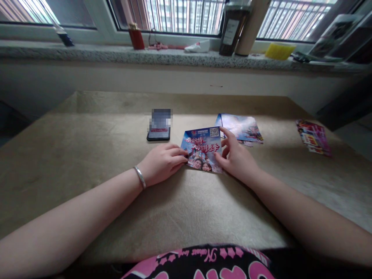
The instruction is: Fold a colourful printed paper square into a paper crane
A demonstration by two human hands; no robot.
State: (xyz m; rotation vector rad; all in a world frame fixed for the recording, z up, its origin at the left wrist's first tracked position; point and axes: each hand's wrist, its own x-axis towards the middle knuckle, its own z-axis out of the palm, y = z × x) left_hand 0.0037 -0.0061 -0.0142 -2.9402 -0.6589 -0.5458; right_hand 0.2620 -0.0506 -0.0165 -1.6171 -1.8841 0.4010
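Between my two hands a printed flyer (202, 149) is held just over the table, its picture side up, with red lettering, a QR code and two printed faces. My left hand (162, 162) is closed on its left edge, fingertips at the lower corner. The thumb of my right hand (236, 157) lies on the front of the flyer while the fingers reach round its right edge. Behind my right hand lies a loose pile of similar flyers (241, 127), partly covered by that hand and the held flyer.
A smartphone (159, 126) lies left of the flyer, its screen blurred. Colourful folded leaflets (313, 137) lie near the right edge of the table (110, 217). On the windowsill (101, 52) stand a red container (136, 37), a dark bottle (232, 31) and a yellow sponge-like block (279, 51).
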